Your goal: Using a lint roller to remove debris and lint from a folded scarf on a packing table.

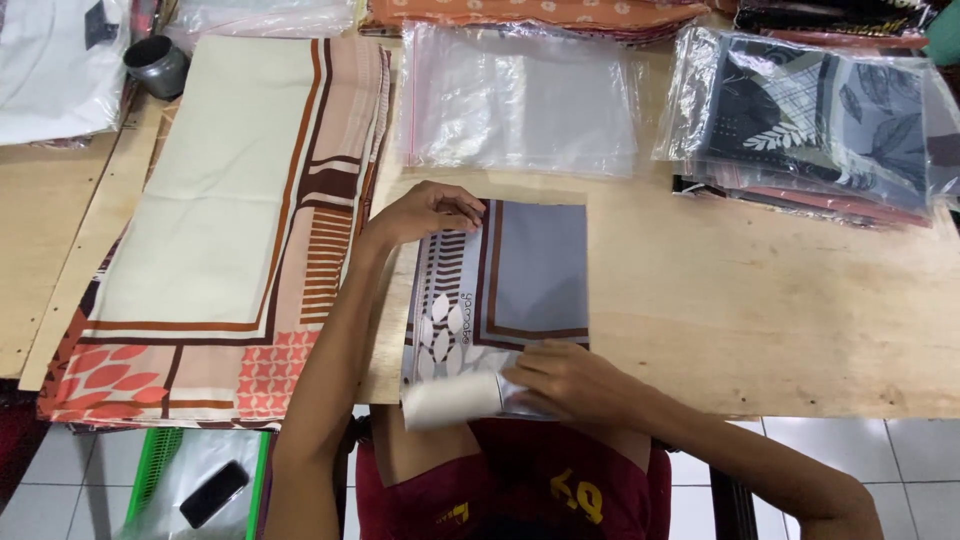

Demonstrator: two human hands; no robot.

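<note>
A folded grey scarf (530, 270) with brown border lines and a white leaf pattern lies on the wooden table (750, 310) in front of me. My left hand (430, 212) rests on its far left corner, fingers curled over the edge. At the near edge my right hand (565, 380) presses down on the cloth, beside a rolled-up white part of the fabric (450, 398) that overhangs the table.
A stack of cream, pink and brown scarves (230, 200) lies to the left. Empty clear plastic bags (520, 95) sit beyond the scarf. Bagged dark patterned scarves (820, 120) are at the right. A small metal cup (157, 65) stands far left. A phone (213, 493) lies below on the floor.
</note>
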